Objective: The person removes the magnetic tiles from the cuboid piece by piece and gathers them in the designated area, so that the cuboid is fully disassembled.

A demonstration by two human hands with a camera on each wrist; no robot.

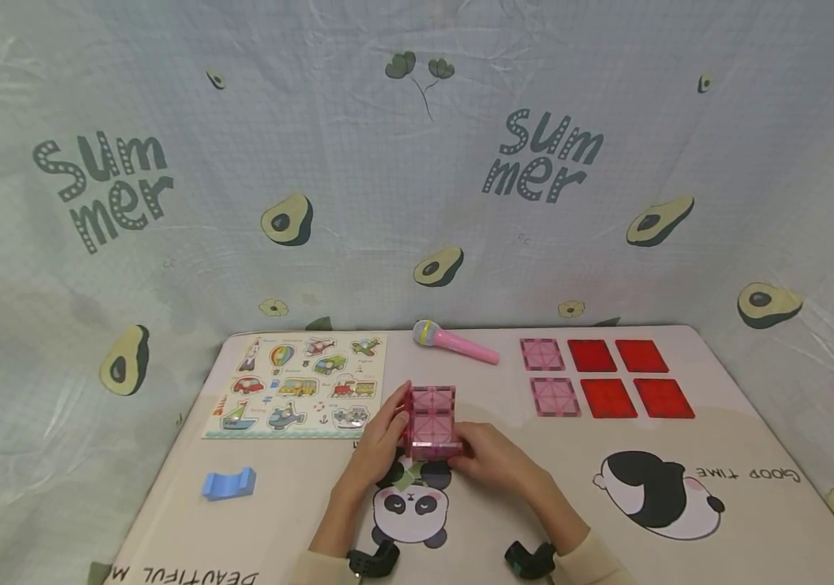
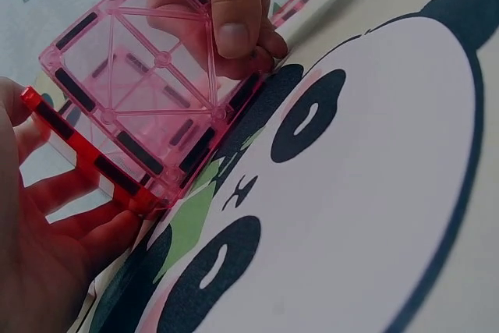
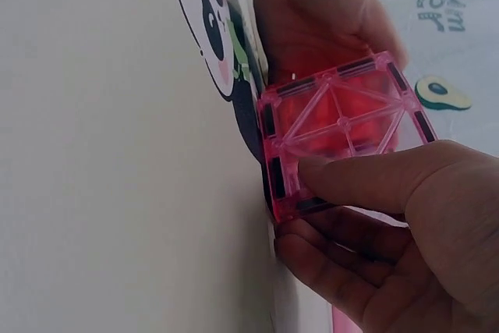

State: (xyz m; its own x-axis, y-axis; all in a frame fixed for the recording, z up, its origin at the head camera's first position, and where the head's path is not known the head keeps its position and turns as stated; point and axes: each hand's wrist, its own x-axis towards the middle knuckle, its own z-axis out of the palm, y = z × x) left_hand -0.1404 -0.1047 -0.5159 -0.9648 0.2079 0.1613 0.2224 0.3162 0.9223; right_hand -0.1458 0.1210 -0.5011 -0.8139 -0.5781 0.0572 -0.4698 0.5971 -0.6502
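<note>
Low over the panda print, pink see-through magnetic tiles (image 1: 434, 400) stand joined in a small box-like shape. A red magnetic tile (image 2: 93, 152) forms its left side. My left hand (image 1: 380, 439) holds that red tile, its fingers spread behind the tile and its thumb near the upper corner. On the other side my right hand (image 1: 490, 457) pinches the near pink tile (image 3: 343, 124), thumb across its face and fingers behind. In the left wrist view, the right thumb (image 2: 234, 21) presses at the pink tile's edge. The far side of the shape is partly hidden.
At the back right lie pink tiles (image 1: 542, 355) and several red tiles (image 1: 610, 398) in rows. A pink toy microphone (image 1: 460, 345) lies at the back middle. To the left are a vehicle picture puzzle board (image 1: 256, 431) and a blue block (image 1: 230, 484). A curtain (image 1: 358, 162) hangs behind.
</note>
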